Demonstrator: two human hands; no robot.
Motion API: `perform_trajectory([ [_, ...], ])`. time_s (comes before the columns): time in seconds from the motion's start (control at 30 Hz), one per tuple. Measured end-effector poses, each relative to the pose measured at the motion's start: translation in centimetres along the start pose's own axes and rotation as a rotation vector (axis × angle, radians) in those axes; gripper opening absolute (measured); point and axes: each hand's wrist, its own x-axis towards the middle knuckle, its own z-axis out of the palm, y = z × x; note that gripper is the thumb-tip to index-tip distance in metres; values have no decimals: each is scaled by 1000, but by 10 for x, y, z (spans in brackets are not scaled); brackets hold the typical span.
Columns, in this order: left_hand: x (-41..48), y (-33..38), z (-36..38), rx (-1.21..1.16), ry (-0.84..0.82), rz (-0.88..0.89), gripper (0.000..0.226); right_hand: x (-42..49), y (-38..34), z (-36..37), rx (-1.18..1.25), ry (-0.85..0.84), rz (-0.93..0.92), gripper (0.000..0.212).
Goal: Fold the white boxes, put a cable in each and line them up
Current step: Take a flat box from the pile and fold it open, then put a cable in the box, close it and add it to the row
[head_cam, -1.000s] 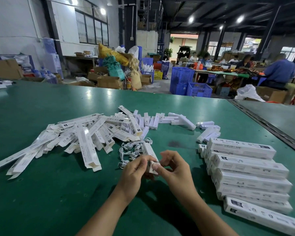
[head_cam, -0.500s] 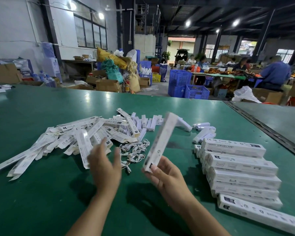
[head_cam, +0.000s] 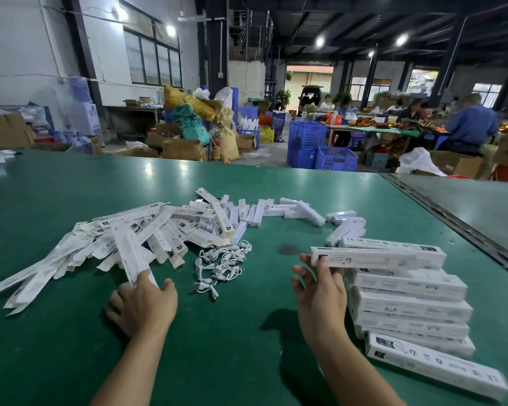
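Observation:
My right hand holds a folded white box by its left end, level over the far end of a row of finished boxes lined up on the right. My left hand lies on the near end of a flat unfolded box, which sticks out of a heap of flat boxes on the left; whether its fingers grip it I cannot tell. A tangle of white cables lies between my hands on the green table.
Small white lamp bars lie scattered at the back of the heap. A metal seam runs along the table's right side. Beyond the far edge stand blue crates, cardboard boxes and people working at another table.
My right hand swung the folded box from upright down to level over the row on the right. My left hand moved left onto a flat box in the heap.

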Motion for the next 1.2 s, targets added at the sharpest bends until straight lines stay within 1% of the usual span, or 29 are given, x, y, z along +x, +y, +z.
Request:
perform_trajectory([
  [0.07, -1, 1, -1, -114, 40, -16, 43, 3, -5, -3, 34, 12, 1, 6],
  [0.17, -3, 3, -3, -286, 128, -76, 28, 5, -10, -5, 42, 5, 15, 15],
  [0.2, -3, 4, -4, -338, 157, -79, 24, 6, -10, -7, 37, 23, 27, 14],
  [0.27, -4, 8, -6, -458, 206, -17, 20, 7, -9, -8, 54, 35, 52, 6],
  [0.3, -5, 10, -6, -519, 226, 42, 19, 7, -9, -8, 72, 26, 67, 6],
  [0.37, -10, 13, -6, -615, 229, 146, 18, 8, -10, -9, 60, -3, 92, 29],
  [0.4, -15, 16, -5, -678, 184, 169, 19, 8, -10, -10, 24, -23, 108, 39],
  [0.43, -22, 19, -3, -770, 97, 170, 19, 7, -8, -11, -24, -52, 131, 45],
  [0.53, -49, 30, 3, -1052, -275, 136, 20, 5, 4, -13, -289, -176, 208, 50],
  [0.6, -60, 36, 6, -1132, -534, 72, 19, 2, 13, -12, -406, -280, 245, 51],
  [0.67, -65, 38, 4, -1112, -787, -11, 21, -1, 17, -10, -431, -359, 240, 49],
  [0.7, -66, 37, 2, -1080, -911, -51, 27, -3, 17, -9, -437, -384, 225, 48],
  [0.77, -67, 36, -4, -1027, -1140, -110, 37, -3, 14, -10, -447, -395, 193, 46],
  [0.8, -67, 35, -6, -997, -1221, -107, 38, -2, 11, -11, -454, -381, 182, 44],
  [0.87, -67, 33, -10, -916, -1311, -51, 38, 1, 9, -15, -461, -343, 187, 38],
  [0.93, -70, 34, -11, -864, -1342, 3, 36, 5, 9, -18, -453, -314, 187, 36],
  [1.07, -78, 37, -13, -848, -1327, 108, 41, 6, 13, -20, -447, -226, 150, 41],
  [1.2, -84, 36, -8, -846, -1285, 158, 27, 8, 15, -24, -492, -154, 127, 29],
])
